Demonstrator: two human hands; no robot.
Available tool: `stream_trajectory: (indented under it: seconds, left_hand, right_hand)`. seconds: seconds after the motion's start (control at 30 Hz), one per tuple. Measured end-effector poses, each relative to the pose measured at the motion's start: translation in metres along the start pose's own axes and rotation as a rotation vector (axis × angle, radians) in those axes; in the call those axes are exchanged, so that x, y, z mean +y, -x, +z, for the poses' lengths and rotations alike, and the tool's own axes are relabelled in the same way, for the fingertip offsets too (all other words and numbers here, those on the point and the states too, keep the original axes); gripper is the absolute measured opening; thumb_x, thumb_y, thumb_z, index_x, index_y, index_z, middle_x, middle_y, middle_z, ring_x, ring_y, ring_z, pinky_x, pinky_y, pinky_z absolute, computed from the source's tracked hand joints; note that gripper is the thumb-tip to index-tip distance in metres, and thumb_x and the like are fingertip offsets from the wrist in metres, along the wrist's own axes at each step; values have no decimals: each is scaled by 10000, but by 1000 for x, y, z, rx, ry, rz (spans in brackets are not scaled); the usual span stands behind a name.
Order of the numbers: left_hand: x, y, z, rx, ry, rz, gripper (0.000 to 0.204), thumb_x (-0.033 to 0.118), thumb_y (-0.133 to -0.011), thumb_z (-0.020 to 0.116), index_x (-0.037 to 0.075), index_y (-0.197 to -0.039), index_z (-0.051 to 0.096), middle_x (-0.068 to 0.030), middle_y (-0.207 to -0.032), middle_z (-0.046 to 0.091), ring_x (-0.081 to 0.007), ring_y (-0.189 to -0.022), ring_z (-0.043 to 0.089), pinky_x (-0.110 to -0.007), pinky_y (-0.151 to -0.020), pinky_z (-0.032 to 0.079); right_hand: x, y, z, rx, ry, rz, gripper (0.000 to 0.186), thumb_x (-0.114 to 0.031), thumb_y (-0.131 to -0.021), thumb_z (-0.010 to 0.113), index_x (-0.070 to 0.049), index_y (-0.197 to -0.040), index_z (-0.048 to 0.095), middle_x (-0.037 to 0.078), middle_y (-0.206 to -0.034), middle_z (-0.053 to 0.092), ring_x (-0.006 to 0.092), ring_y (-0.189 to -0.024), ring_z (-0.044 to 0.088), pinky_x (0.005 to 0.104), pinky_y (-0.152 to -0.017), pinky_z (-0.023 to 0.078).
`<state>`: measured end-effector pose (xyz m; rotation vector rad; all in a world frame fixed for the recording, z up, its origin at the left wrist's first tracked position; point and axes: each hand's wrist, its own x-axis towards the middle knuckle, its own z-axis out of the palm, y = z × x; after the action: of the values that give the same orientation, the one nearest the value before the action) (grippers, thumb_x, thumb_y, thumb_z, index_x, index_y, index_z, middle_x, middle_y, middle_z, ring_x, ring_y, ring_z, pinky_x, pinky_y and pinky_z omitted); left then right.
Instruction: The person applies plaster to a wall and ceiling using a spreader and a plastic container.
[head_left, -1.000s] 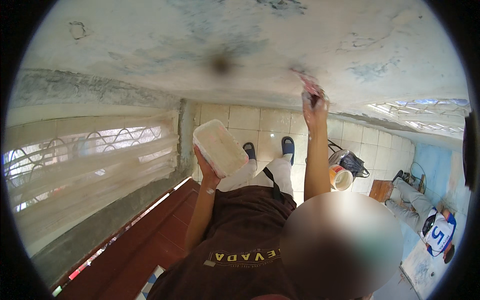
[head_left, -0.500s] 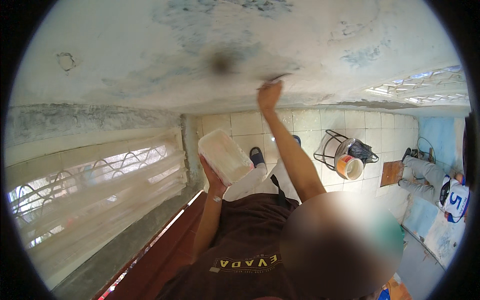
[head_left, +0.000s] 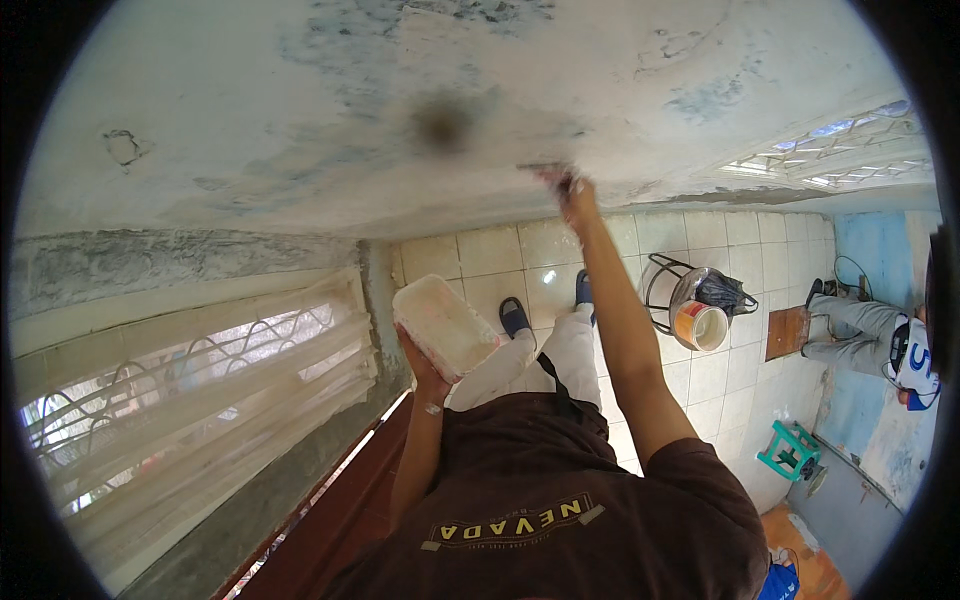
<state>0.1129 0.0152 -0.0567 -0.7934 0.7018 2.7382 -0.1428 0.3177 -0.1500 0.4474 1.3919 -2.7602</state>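
Observation:
My left hand (head_left: 422,365) grips the side of a whitish rectangular plastic tub (head_left: 447,322), smeared with pale paste, in front of my body. My right hand (head_left: 575,198), somewhat blurred, is raised to the wall with its fingers closed on a putty knife (head_left: 540,166). Only the knife's thin dark edge shows, at the wall's surface. Whitish filler covers much of the wall (head_left: 250,110), with bluish-grey patches and a rough chipped area higher up.
A curtained window (head_left: 200,370) is at left. On the tiled floor (head_left: 490,250), a black-framed stool (head_left: 665,290) stands near an orange-and-white bucket (head_left: 708,328). Farther right are a green stool (head_left: 790,450) and another person (head_left: 865,335) by a blue wall.
My right hand has shifted slightly right and down along the wall with the putty knife. My head no longer blocks the lower right. The tub has tilted slightly in my left hand.

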Motion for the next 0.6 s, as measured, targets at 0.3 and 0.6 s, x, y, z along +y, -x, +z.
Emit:
stream_trajectory:
  seconds: [0.3, 0.6]
  left_hand:
    - [-10, 17, -1, 29, -11, 57, 798, 720, -913, 373, 146, -1467, 334, -112, -1434, 434, -316, -1272, 479, -501, -1025, 454]
    - [-7, 17, 3, 46, -125, 59, 751, 688, -936, 363, 151, -1461, 354, -98, -1430, 451, -307, -1273, 488, -500, -1029, 451]
  right_hand:
    - [-90, 72, -1, 304, -291, -199, 258, -188, -986, 441, 10, -1045, 594, 144, -971, 660, 220, -863, 646, 298, -768, 554]
    - [23, 10, -6, 140, -310, 284, 372, -269, -1045, 395, 44, -1045, 595, 159, -980, 655, 204, -813, 623, 279, -717, 564]
